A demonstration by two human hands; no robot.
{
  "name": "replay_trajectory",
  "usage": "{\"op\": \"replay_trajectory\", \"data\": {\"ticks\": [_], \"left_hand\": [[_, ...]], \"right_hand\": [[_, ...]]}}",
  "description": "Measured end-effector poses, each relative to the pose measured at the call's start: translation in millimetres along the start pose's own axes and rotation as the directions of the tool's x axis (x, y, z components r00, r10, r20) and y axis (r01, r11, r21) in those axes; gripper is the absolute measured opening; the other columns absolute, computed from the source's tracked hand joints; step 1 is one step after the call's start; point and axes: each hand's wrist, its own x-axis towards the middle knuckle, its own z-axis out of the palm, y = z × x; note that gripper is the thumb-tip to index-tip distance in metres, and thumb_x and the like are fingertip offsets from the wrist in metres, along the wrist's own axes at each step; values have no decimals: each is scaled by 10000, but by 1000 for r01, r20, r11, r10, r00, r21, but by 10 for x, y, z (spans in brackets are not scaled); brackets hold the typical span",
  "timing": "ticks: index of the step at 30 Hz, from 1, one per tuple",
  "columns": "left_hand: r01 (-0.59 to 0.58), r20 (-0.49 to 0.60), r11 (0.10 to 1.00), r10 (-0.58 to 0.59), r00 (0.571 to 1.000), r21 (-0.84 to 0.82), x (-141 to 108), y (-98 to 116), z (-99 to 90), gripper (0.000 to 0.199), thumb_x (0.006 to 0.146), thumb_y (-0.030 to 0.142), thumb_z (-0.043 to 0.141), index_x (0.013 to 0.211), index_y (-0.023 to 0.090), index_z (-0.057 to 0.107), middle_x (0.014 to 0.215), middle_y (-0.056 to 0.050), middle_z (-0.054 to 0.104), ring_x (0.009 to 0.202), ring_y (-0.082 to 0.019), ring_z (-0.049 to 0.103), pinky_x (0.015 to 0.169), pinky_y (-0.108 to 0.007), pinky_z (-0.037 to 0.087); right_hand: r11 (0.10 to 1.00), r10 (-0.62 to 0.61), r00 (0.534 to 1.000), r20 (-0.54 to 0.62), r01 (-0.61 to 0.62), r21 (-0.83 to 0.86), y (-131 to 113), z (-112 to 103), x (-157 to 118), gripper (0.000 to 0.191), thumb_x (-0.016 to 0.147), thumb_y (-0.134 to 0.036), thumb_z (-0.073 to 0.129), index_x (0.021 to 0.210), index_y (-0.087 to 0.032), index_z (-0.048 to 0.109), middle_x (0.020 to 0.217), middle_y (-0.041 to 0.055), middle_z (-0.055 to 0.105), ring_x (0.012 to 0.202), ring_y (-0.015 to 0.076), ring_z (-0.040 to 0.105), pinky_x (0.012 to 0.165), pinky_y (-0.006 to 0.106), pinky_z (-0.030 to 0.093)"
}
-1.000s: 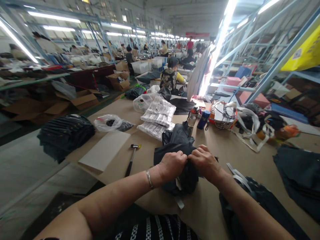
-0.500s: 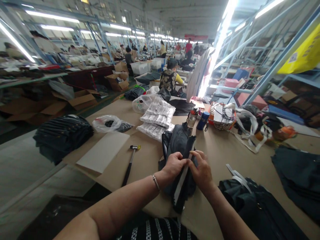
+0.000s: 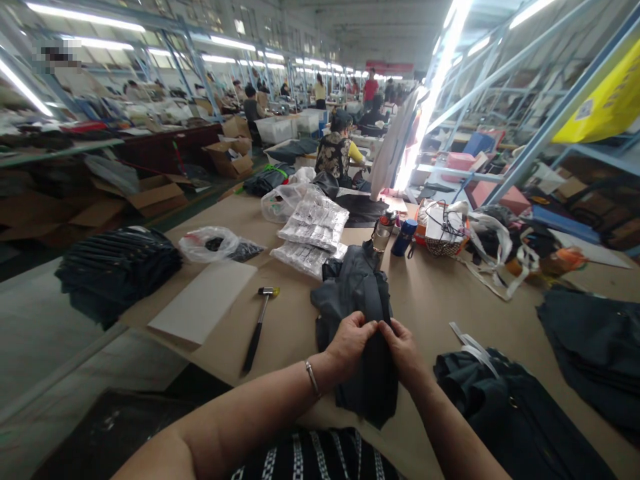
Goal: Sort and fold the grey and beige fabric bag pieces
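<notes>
A dark fabric piece (image 3: 370,373) lies bunched on the brown table (image 3: 425,307) in front of me. My left hand (image 3: 353,337) pinches it from the left, thumb and fingertips closed on the cloth. From the right, my right hand (image 3: 400,347) grips the same fabric, its fingertips almost touching those of the left. The cloth spreads beyond both hands toward the bottles and down toward the table's near edge. A hammer (image 3: 260,327) with a black handle rests to the left of the fabric.
Stacked dark pieces (image 3: 117,270) sit at the left, beside a white board (image 3: 205,300). Silvery packets (image 3: 313,230), a steel bottle (image 3: 383,233) and a blue bottle (image 3: 404,238) stand beyond the fabric. More dark cloth (image 3: 520,413) lies right. A seated person (image 3: 337,153) is farther off.
The pale strip along the fabric no longer shows; the dark cloth now lies flatter and wider under my hands. Both hands still pinch it, the fingertips close together. The view has shifted slightly.
</notes>
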Motion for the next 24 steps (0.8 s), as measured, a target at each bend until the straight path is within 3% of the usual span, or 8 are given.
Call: {"op": "replay_trajectory", "data": {"ticks": [7,12,13,15,17,18,20,24], "left_hand": [[305,169,951,-294,941,-43,70,249,-138,460,494,133,722,931,108,580,830,-69,653,665,-169,621,609,-290,504],[312,213,950,-300,930,-20,-156,398,-33,372,431,23,586,794,86,640,741,-71,675,635,-172,628,619,-275,504],[342,300,939,-317,900,-32,-260,429,7,366,426,17,573,778,88,646,729,-69,677,632,-171,630,628,-274,507],[439,521,899,-372,768,-5,-478,480,89,359,427,10,570,763,103,657,722,-61,682,637,-170,637,644,-271,511],[506,657,858,-428,621,81,-628,510,140,358,434,2,584,761,121,663,733,-50,688,648,-162,640,653,-258,511],[516,674,850,-442,592,103,-650,521,141,355,436,2,587,760,126,664,736,-46,689,652,-157,640,654,-250,509],[489,636,869,-418,649,74,-572,552,77,355,433,7,574,756,127,661,726,-44,686,641,-151,635,644,-245,509],[307,397,952,-278,875,-11,-133,723,-225,309,419,24,521,695,106,632,655,-37,655,566,-132,596,553,-215,466]], "right_hand": [[996,60,957,285,-75,42,-166,-64,-104,342,674,-277,731,983,-173,631,868,9,687,807,191,634,792,308,494],[994,23,995,97,-12,-108,-107,-316,-9,242,577,-232,708,783,-145,614,659,-12,637,624,178,582,611,275,463],[990,-10,1000,16,12,-141,-101,-427,28,265,564,-247,709,790,-149,611,654,-12,632,621,182,577,601,277,457],[983,-40,992,-119,18,-185,-111,-645,83,372,575,-306,702,907,-158,623,671,-1,638,642,203,584,605,294,459],[976,-32,988,-151,-1,-217,-146,-780,88,442,617,-367,676,1005,-162,632,714,29,656,701,233,604,641,320,470],[975,-35,992,-125,7,-221,-170,-798,66,444,619,-381,677,1006,-164,646,742,46,667,739,249,611,671,335,476],[976,-78,996,-41,68,-205,-221,-742,-30,395,626,-409,671,950,-183,676,820,71,685,818,271,618,738,363,483],[985,-102,994,47,107,-134,-293,-459,-398,539,852,-571,306,950,-201,684,852,101,691,822,277,636,712,415,507]]}}
